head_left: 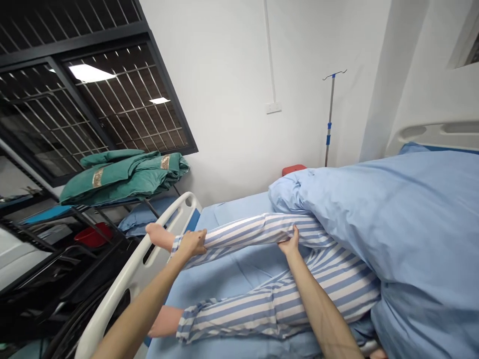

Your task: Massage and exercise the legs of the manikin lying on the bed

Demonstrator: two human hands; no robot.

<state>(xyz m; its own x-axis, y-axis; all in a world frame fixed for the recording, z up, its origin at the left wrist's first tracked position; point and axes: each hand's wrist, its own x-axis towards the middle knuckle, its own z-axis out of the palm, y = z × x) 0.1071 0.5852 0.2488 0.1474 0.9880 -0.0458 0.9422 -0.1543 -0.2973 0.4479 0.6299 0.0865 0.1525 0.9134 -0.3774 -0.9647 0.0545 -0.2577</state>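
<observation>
On the bed lies a figure in blue-and-white striped trousers [239, 314], its upper body hidden by a quilt. The far leg [243, 232] is held above the blue sheet [220, 279]. My left hand [192, 243] is closed round its lower shin, just above the bare foot [159, 236]. Under the same leg, near the knee, my right hand [290, 241] grips with the thumb up its near side; its other fingers are mostly hidden beneath. The near leg rests flat on the sheet, with its foot [166, 321] partly behind my left forearm.
A bulky blue quilt [374, 209] covers the bed's right side. The white footboard [123, 294] stands at the left. Beyond it, folded green cloth [123, 174] lies on a rack, with a red basin [93, 235] below. An IV pole [331, 109] stands by the wall.
</observation>
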